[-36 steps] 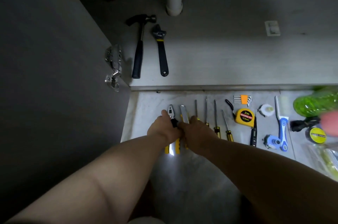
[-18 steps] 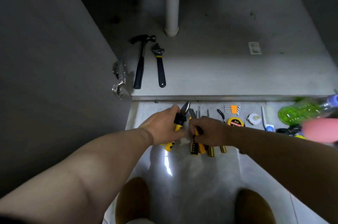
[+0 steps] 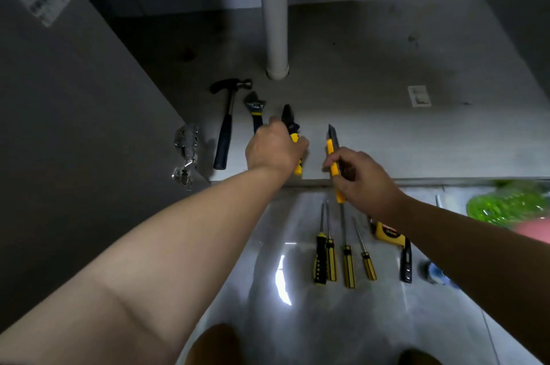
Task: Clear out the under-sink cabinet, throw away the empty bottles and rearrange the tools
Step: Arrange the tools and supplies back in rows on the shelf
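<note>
Yellow-handled pliers (image 3: 293, 132) gripped in left hand (image 3: 272, 148), utility knife (image 3: 333, 153) in right hand (image 3: 361, 177), four screwdrivers (image 3: 346, 260) on floor

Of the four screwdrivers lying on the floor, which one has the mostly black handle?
The leftmost screwdriver. Its handle is black with yellow trim, and it lies against its neighbour; the other three screwdrivers to its right have yellow handles with black stripes.

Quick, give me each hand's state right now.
Left hand: closed around the pliers.
Right hand: closed on the yellow utility knife.
</note>
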Available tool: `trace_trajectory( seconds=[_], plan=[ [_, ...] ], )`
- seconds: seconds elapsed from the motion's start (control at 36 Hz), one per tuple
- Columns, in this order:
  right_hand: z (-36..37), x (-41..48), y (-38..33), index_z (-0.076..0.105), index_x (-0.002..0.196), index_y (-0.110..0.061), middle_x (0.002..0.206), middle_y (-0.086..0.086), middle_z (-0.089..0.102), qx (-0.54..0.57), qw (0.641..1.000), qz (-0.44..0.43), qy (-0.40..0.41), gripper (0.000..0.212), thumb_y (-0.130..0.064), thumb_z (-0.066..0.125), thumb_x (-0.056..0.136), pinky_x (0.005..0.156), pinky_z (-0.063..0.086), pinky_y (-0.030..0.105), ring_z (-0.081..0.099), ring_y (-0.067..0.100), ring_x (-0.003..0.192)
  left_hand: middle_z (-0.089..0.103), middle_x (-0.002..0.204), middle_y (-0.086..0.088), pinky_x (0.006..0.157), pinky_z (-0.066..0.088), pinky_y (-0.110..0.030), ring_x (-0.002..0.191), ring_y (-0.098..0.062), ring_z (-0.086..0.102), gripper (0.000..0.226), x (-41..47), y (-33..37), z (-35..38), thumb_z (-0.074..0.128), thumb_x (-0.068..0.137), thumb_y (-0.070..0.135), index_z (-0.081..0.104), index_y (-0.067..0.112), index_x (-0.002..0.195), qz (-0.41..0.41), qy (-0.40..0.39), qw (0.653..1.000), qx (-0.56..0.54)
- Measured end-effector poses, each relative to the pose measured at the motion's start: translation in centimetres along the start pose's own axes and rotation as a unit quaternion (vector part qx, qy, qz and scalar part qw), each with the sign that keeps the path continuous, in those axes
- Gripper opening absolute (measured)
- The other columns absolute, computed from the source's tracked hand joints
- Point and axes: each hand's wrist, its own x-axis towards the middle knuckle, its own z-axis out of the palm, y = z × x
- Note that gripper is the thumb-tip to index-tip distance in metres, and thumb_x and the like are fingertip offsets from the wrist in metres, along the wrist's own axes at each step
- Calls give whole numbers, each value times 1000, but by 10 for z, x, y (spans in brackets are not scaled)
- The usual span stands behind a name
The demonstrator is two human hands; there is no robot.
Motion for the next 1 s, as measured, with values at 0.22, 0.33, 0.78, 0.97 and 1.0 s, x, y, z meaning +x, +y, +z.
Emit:
trace_trajectory(
  seconds=[0.22,0.33,0.78,0.97,1.0],
  plan=[
    [20,26,6,61,122,-28,108,6,46,-74,995,34,60,39,-14,68,86,66,42,7,54,12,75,65,111,-11,70,42,-35,104,-32,64,49,11,1,9,68,87,53,58,13,113,0,11,999,47],
    [26,38,-5,61,131,-22,121,12,46,-102,991,40,81,42,-12,64,91,88,48,26,57,25,99,59,119,-11,77,49,-40,112,-31,57,39,3,-10,6,59,96,45,62,11,115,20,56,998,10],
    [58,34,-35,54,137,-21,138,10,46,-329,941,-76,27,49,-30,60,89,95,45,41,46,32,124,48,125,-12,82,47,-33,116,-30,47,41,9,-53,6,58,95,5,60,16,134,-10,50,998,34],
    [69,34,-31,61,129,-14,146,14,42,-346,935,-71,30,42,-13,61,87,100,46,39,44,31,125,48,129,-12,92,44,-32,120,-32,44,46,9,-60,1,51,95,1,57,16,138,-7,71,995,73],
    [69,34,-30,62,127,-12,148,14,41,-345,935,-71,26,42,-9,62,85,101,45,38,43,32,126,48,130,-12,94,44,-32,121,-32,43,47,8,-60,0,51,94,1,56,16,139,-5,70,995,77]
  ],
)
